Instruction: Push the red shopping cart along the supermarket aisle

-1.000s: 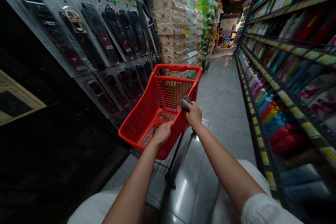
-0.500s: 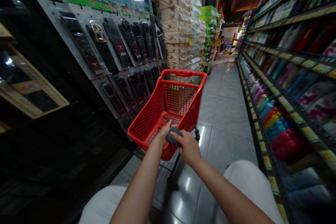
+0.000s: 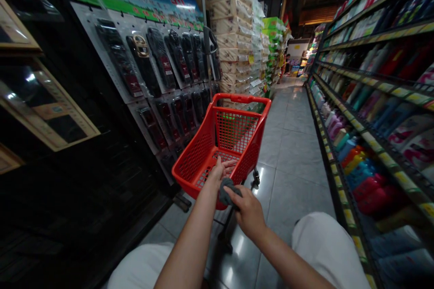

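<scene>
A red plastic shopping cart (image 3: 200, 153) stands in the aisle just ahead of me, its basket bare inside. My left hand (image 3: 219, 172) rests on the near rim of the cart with fingers stretched over the edge, touching a grey cloth (image 3: 226, 190). My right hand (image 3: 249, 210) is closed on that grey cloth, pressing it against the cart's near rim. Both forearms reach forward from the bottom of the view.
A pegboard of packaged dark goods (image 3: 159, 63) lines the left wall. Stacked cartons (image 3: 233, 31) rise behind the cart. Shelves of coloured bottles (image 3: 366, 144) run along the right. Grey tiled floor (image 3: 291, 144) stretches down the aisle. My white-clad knees show at the bottom.
My right hand carried the grey cloth from the cart's right side rim back to the near rim beside my left hand. My view has shifted slightly, so the cart looks farther right.
</scene>
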`<state>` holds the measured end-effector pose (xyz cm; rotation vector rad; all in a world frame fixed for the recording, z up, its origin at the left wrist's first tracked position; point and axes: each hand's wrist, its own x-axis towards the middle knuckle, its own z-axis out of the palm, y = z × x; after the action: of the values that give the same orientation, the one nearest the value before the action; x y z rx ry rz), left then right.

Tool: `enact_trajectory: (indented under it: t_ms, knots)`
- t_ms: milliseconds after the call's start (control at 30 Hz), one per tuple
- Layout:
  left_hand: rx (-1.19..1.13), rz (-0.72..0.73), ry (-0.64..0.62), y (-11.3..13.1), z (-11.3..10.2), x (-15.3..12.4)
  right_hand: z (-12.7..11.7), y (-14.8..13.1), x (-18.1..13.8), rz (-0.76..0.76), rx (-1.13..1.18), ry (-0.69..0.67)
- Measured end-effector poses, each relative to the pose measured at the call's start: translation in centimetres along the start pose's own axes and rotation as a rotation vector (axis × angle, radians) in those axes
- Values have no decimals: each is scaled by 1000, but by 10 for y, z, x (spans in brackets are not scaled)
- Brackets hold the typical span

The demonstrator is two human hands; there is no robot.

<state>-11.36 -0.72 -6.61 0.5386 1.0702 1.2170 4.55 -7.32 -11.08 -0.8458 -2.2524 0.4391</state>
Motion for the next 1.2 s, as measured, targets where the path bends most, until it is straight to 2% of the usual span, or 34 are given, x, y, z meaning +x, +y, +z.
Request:
enact_trajectory:
  t_ms: [100, 200, 267, 367, 433, 533, 600, 767, 1000, 1100, 1200]
  knots:
    - [-6, 49, -13, 2, 5, -7, -5, 25, 29, 102, 96, 99]
    - [64, 102, -67, 2, 10, -12, -7, 53, 64, 319, 225, 273]
    - [158, 181, -124, 1, 12, -14, -3, 61, 73, 420, 296, 349]
    - [322, 353, -96, -3, 15, -16, 13, 49, 54, 350, 392, 310]
    - [384, 390, -34, -4, 16, -17, 25, 33, 30, 248, 445, 244]
    - [394, 396, -18, -5, 17, -16, 34, 18, 8, 181, 482, 189]
    - [358, 396, -40, -6, 17, -15, 34, 21, 11, 186, 492, 220]
    - [285, 350, -87, -6, 14, -13, 21, 66, 62, 270, 500, 406]
    - [193, 231, -102, -4, 15, -17, -17, 130, 147, 360, 408, 579]
    - [150, 190, -92, -4, 17, -19, -24, 138, 159, 404, 344, 561]
    - [108, 159, -84, -4, 17, -18, -17, 131, 146, 396, 288, 496]
